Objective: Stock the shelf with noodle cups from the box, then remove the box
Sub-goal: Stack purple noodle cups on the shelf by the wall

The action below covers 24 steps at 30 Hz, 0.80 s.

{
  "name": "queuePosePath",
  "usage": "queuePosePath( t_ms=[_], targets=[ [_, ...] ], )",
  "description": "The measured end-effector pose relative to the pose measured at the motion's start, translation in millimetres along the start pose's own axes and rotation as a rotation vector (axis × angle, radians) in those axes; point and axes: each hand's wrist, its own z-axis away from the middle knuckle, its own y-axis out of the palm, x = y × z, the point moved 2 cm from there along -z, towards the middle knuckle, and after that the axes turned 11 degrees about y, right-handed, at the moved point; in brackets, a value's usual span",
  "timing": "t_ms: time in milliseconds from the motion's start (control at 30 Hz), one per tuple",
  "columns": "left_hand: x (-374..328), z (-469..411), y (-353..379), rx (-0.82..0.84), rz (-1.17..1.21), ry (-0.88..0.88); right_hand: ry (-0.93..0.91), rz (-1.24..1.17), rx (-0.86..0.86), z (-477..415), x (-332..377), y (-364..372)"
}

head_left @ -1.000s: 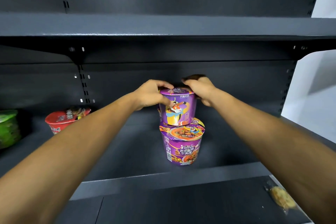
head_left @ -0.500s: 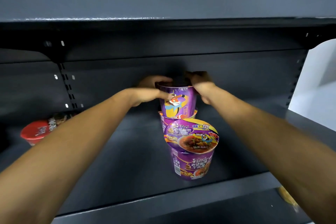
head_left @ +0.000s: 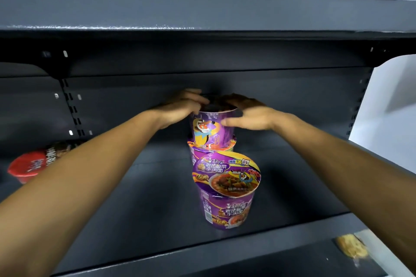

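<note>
Upper purple paper noodle cup [head_left: 211,128] is being held by both bare hands near the middle of the dark grey metal shelf [head_left: 135,198]. At far left, a blurred red-lidded noodle bowl [head_left: 29,165] is sitting well apart from it. The left hand [head_left: 180,108] is curling its fingers [head_left: 198,99] over the cup's top edge. The cup is resting on the lid of a second purple cup [head_left: 197,153]. Just in front, a third purple cup with a yellow-rimmed lid [head_left: 226,186] is standing upright near the shelf's front edge. The right hand [head_left: 252,117] is gripping the upper cup from the other side, fingers arching over its top and thumb pressing its wall. At lower right, a yellowish wrapped packet [head_left: 351,248] is lying on the level below.
</note>
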Motion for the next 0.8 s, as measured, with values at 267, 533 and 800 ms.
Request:
queuePosePath(
  t_ms=[267, 533, 800],
  targets=[
    [-20.5, -5.3, 32.1, -0.006, -0.274, 0.040, -0.096, 0.219, -0.124, -8.9, 2.6, 2.1],
    [-8.3, -1.2, 29.4, -0.018, -0.341, 0.023, -0.058, 0.474, -0.345, -1.3, 21.9, 2.8],
    [-1.2, 2.4, 20.5, 0.023, -0.170, -0.008, -0.071, 0.145, -0.055, -11.8, -7.4, -0.2]
  ],
)
